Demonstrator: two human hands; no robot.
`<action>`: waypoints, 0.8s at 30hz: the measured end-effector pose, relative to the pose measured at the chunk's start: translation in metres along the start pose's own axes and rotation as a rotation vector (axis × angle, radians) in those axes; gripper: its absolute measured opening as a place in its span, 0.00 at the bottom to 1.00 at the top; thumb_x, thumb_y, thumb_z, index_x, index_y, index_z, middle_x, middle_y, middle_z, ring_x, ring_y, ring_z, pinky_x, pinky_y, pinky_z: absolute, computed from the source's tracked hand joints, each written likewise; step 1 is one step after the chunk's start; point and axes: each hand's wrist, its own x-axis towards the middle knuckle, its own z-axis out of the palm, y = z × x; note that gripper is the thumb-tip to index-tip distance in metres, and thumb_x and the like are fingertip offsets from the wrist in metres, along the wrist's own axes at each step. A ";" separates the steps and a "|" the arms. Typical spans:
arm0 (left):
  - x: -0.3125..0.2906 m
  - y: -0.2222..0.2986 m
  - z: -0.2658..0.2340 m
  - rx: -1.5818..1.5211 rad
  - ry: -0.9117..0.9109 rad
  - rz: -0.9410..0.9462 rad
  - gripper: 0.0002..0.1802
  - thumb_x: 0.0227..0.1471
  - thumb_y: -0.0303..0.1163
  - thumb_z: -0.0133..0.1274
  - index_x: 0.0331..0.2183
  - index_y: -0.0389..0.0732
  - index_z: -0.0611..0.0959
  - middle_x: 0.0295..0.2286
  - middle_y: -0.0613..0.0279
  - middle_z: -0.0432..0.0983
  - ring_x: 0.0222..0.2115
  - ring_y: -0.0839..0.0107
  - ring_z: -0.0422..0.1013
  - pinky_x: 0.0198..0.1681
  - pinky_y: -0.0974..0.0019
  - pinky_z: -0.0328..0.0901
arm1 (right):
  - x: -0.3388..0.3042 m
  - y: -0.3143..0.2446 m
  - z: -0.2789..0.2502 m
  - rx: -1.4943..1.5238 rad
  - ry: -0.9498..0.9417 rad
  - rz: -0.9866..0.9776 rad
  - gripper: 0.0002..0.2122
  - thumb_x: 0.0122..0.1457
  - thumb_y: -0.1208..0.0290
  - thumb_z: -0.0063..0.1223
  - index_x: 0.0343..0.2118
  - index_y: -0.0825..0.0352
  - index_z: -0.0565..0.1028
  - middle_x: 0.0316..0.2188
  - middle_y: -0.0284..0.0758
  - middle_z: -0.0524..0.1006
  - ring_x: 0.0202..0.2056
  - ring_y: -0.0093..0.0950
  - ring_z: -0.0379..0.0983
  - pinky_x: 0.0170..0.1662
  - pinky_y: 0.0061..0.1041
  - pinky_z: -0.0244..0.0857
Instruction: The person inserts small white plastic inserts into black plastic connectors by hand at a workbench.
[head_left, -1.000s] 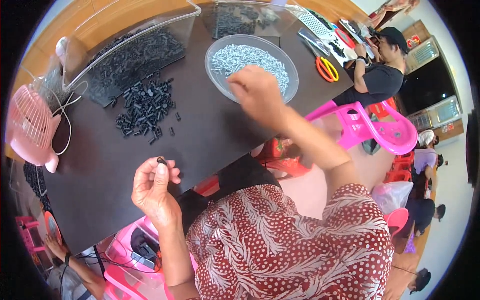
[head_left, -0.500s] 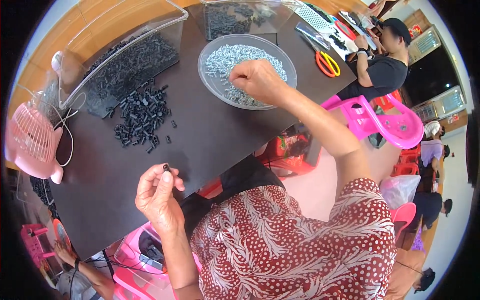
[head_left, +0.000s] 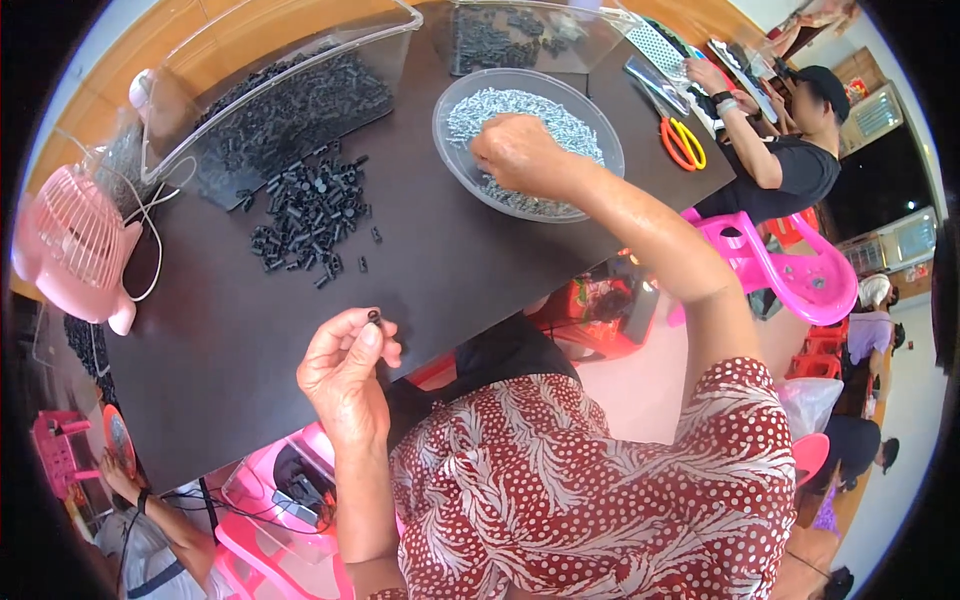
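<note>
My left hand (head_left: 347,375) is closed above the near part of the table, pinching a small black plastic cylinder (head_left: 374,316) upright between thumb and fingertips. My right hand (head_left: 525,155) reaches over a round clear plastic tub (head_left: 612,150) full of small silvery screws (head_left: 575,130). Its fingers are curled down at the left side of the screw pile, and the fingertips are hidden behind the hand, so what they hold does not show. Between the two hands and farther left lies a loose heap of black plastic cylinders (head_left: 310,215) like the one I hold.
A large clear bin (head_left: 285,62) of black pieces stands behind the heap, with another clear bin (head_left: 540,40) beside it. Orange-yellow handled scissors (head_left: 683,143) lie at the right. A pink fan (head_left: 75,240) sits at the left edge. A co-worker (head_left: 785,150) works at the far right.
The whole view has shifted, with the table sliding rightward. Against the tub, my right hand has moved left over the screws, its fingertips turning out of sight. My left hand keeps its black cylinder.
</note>
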 end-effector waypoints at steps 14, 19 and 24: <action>0.001 0.000 -0.002 -0.046 -0.012 -0.037 0.07 0.45 0.22 0.55 0.31 0.33 0.78 0.24 0.55 0.76 0.20 0.72 0.71 0.23 0.73 0.64 | -0.006 -0.008 -0.020 0.324 0.068 0.222 0.05 0.42 0.73 0.50 0.20 0.68 0.71 0.16 0.39 0.71 0.21 0.34 0.68 0.27 0.32 0.62; 0.001 -0.001 -0.004 -0.029 -0.013 -0.032 0.07 0.45 0.23 0.55 0.31 0.32 0.78 0.24 0.55 0.75 0.20 0.72 0.71 0.23 0.73 0.63 | -0.007 -0.009 -0.021 0.466 0.039 0.331 0.05 0.47 0.72 0.52 0.22 0.68 0.73 0.15 0.35 0.70 0.18 0.27 0.66 0.26 0.28 0.61; 0.001 -0.003 -0.003 -0.006 -0.022 -0.006 0.07 0.46 0.24 0.55 0.31 0.33 0.78 0.24 0.55 0.75 0.19 0.72 0.70 0.20 0.73 0.63 | -0.010 0.000 -0.013 0.338 0.123 0.272 0.04 0.47 0.72 0.52 0.24 0.67 0.74 0.18 0.36 0.73 0.23 0.31 0.70 0.29 0.30 0.63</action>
